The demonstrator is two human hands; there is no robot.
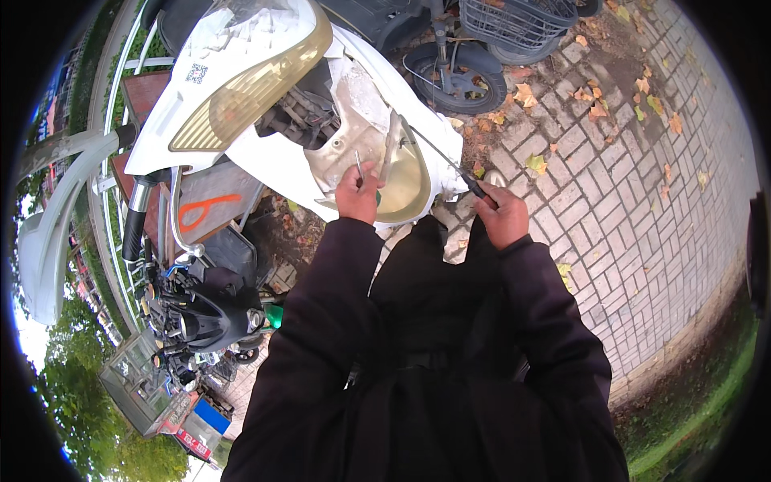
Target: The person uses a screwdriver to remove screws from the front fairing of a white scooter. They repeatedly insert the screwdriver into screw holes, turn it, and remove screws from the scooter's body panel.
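In front of me is the white front fairing [277,173] of a scooter, with a yellowed lens [233,104] on its upper part and a gap exposing dirty inner parts. My left hand [358,193] is closed at the fairing's lower, dusty inner panel. A thin metal shaft sticks up from its fingers and a bit of green shows beside the palm, like a small screwdriver [359,158]. With my right hand [502,215] I grip the dark handle of a long screwdriver [446,158]. Its shaft slants up and left to the edge of the cream-coloured lower housing [408,181], where the tip's contact is unclear.
A scooter wheel [458,78] and a dark wire basket [520,26] are beyond the fairing. Brick paving [610,185] with fallen leaves spreads to the right. At left are a handlebar grip [136,213], a dark scooter [213,309] and a white railing [116,217].
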